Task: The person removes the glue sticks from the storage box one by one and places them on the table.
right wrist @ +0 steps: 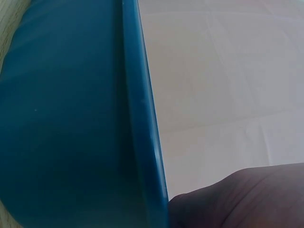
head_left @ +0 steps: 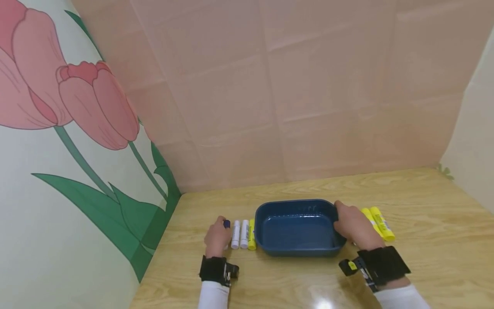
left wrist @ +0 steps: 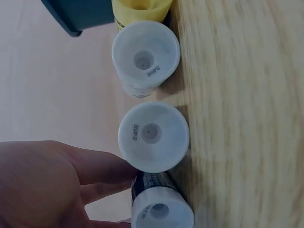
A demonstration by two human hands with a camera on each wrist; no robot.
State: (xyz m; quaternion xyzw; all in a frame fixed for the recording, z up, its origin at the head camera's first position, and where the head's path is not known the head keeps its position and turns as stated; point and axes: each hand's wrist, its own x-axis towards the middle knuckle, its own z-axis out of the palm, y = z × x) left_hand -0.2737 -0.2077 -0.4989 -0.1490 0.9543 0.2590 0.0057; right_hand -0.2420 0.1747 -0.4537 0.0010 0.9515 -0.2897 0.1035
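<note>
My left hand (head_left: pixel 217 237) pinches a glue stick with a dark blue cap (head_left: pixel 227 224). In the left wrist view, that stick's white base (left wrist: pixel 162 209) faces the camera, and my fingers lie along its dark label. Two white glue sticks (head_left: pixel 235 235) and a yellow glue stick (head_left: pixel 252 234) lie side by side to its right. A dark blue rectangular dish (head_left: pixel 297 250) stands just beyond them. Its right end is gripped at the rim by my right hand (head_left: pixel 358 227), thumb on the inside. The right wrist view shows the dish's outer wall (right wrist: pixel 71 118) close up.
Yellow glue sticks (head_left: pixel 382 224) lie to the right of my right hand, partly behind it. The wood-grain table (head_left: pixel 278 283) meets a pinkish covered wall (head_left: pixel 247 128) at the back. A tulip-painted wall (head_left: pixel 96 171) borders the left.
</note>
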